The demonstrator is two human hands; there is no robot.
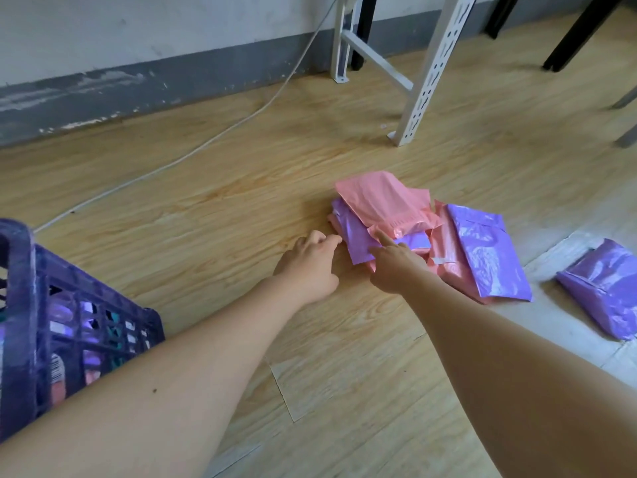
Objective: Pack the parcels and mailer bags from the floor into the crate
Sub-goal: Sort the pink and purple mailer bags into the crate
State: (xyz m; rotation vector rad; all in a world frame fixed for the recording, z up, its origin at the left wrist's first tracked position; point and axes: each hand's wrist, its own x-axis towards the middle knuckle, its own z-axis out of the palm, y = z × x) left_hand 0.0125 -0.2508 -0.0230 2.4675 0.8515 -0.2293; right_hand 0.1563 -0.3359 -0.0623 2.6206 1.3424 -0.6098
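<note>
A small stack of pink and purple mailer bags (382,210) lies on the wooden floor ahead of me. My left hand (310,267) rests at the stack's left edge, fingertips touching the purple bag (355,236). My right hand (396,267) lies on the stack's near side, forefinger stretched onto the top pink bag. Right of the stack another purple bag (489,250) lies on a pink one (448,260). A further purple bag (603,288) sits alone at the far right. The purple crate (20,305) stands at the lower left with bags inside.
A white metal shelf frame (427,74) stands behind the bags, with black furniture legs (579,32) at the top right. A white cable (213,139) runs across the floor from the wall. Bare wooden floor lies between the crate and the stack.
</note>
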